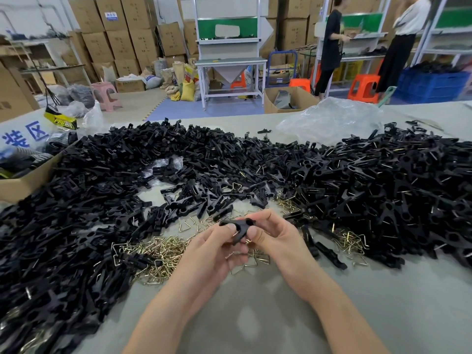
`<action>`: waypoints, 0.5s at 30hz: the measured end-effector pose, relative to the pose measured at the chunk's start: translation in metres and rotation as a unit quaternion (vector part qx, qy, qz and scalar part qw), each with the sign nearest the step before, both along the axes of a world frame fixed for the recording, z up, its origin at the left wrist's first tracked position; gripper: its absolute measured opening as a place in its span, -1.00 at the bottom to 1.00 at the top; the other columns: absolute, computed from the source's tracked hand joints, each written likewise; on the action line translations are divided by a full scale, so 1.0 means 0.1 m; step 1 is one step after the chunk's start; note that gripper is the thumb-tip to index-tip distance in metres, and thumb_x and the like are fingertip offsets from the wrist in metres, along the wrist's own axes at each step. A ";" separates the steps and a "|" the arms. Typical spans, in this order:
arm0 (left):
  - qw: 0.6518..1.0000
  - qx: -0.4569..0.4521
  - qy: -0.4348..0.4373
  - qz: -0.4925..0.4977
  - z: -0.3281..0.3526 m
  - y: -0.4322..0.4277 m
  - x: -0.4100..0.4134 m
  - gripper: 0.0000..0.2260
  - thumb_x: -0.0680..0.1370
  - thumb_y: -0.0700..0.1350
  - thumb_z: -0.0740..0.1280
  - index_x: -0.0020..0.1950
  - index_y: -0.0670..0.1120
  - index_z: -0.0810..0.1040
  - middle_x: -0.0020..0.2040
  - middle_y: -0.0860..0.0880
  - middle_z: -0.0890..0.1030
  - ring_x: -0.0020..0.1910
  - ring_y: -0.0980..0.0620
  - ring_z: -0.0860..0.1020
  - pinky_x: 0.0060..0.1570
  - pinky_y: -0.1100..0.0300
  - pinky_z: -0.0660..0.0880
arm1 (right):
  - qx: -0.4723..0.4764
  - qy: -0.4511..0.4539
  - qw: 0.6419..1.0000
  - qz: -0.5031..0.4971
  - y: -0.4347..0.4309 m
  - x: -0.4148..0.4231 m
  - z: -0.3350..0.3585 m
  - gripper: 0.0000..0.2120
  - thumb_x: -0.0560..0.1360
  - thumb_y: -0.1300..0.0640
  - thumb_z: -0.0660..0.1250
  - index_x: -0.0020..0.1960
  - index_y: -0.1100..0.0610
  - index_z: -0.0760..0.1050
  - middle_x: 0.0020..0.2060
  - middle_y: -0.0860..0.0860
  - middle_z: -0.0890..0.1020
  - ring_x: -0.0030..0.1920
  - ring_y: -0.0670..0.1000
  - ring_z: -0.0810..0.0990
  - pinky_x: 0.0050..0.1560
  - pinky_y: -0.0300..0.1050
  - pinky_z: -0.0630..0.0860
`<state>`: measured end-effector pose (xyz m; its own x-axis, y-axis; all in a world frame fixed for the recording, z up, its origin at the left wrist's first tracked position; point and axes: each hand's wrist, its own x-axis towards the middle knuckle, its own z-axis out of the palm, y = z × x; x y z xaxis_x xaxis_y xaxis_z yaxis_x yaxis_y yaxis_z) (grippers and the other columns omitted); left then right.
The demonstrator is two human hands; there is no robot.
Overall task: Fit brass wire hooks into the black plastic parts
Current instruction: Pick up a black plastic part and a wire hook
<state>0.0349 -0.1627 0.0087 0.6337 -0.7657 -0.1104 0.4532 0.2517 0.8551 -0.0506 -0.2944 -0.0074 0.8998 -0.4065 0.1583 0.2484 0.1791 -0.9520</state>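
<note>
A person's left hand (217,251) and right hand (273,236) both pinch one black plastic part (237,224) between thumbs and fingertips, just above a grey table (255,315), near the viewer. A glint of wire shows at the left thumb, possibly a hook going in, though it is too small to be sure. Loose brass wire hooks (158,254) lie scattered beneath and left of the hands. The right heap (383,190) shows wire in many parts, so these look finished. The larger left and far heap (84,200) looks mostly bare — most of the work seems to lie ahead.
</note>
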 end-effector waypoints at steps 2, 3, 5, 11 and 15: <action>0.999 -0.002 0.004 -0.046 0.01 0.01 -0.01 -0.71 0.36 -0.04 0.48 -0.05 -0.21 0.68 -0.25 -0.12 0.58 -0.32 0.00 0.58 -0.28 0.10 0.60 | 0.014 0.001 1.000 0.022 0.01 -0.01 0.01 -0.78 0.42 0.11 0.47 0.06 0.10 0.61 -0.04 0.09 0.71 -0.13 0.00 0.66 -0.04 -0.18 0.59; 0.998 0.001 0.005 -0.060 0.01 0.01 -0.02 -0.63 0.32 0.00 0.49 -0.01 -0.22 0.66 -0.26 -0.11 0.57 -0.32 0.00 0.57 -0.29 0.09 0.60 | 0.015 0.004 1.000 0.026 0.01 -0.02 0.02 -0.78 0.41 0.10 0.47 0.06 0.08 0.62 -0.04 0.09 0.70 -0.15 -0.02 0.64 -0.06 -0.18 0.59; 0.997 0.008 -0.011 -0.074 0.00 0.01 -0.02 -0.61 0.35 0.00 0.47 0.04 -0.23 0.59 -0.26 -0.10 0.55 -0.31 -0.02 0.56 -0.31 0.09 0.59 | 0.006 0.007 0.999 0.034 0.02 -0.03 0.04 -0.78 0.41 0.09 0.49 0.05 0.04 0.65 -0.03 0.20 0.67 -0.19 -0.01 0.60 -0.10 -0.16 0.61; 0.991 0.035 -0.092 -0.089 -0.09 0.02 -0.04 -0.47 0.47 0.17 0.38 0.13 -0.28 0.50 -0.31 -0.05 0.43 -0.34 -0.03 0.46 -0.32 0.07 0.53 | -0.014 0.026 0.999 0.045 0.10 -0.05 0.06 -0.75 0.45 0.10 0.46 0.12 0.11 0.64 -0.28 0.17 0.64 -0.41 0.16 0.60 -0.49 -0.04 0.58; 0.990 0.036 -0.119 -0.066 -0.16 0.00 -0.05 -0.26 0.41 0.34 0.43 0.04 -0.37 0.46 -0.35 -0.01 0.37 -0.40 0.01 0.41 -0.34 0.09 0.50 | -0.024 0.040 0.998 0.032 0.16 -0.05 0.08 -0.69 0.46 0.14 0.42 0.15 0.25 0.59 -0.29 0.03 0.64 -0.46 0.12 0.62 -0.54 -0.07 0.57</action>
<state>0.0304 -0.1627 -0.0074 0.5431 -0.8392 -0.0281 0.2622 0.1377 0.9551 -0.0554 -0.2781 0.0009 0.9345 -0.3407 0.1035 0.1611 0.1454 -0.9762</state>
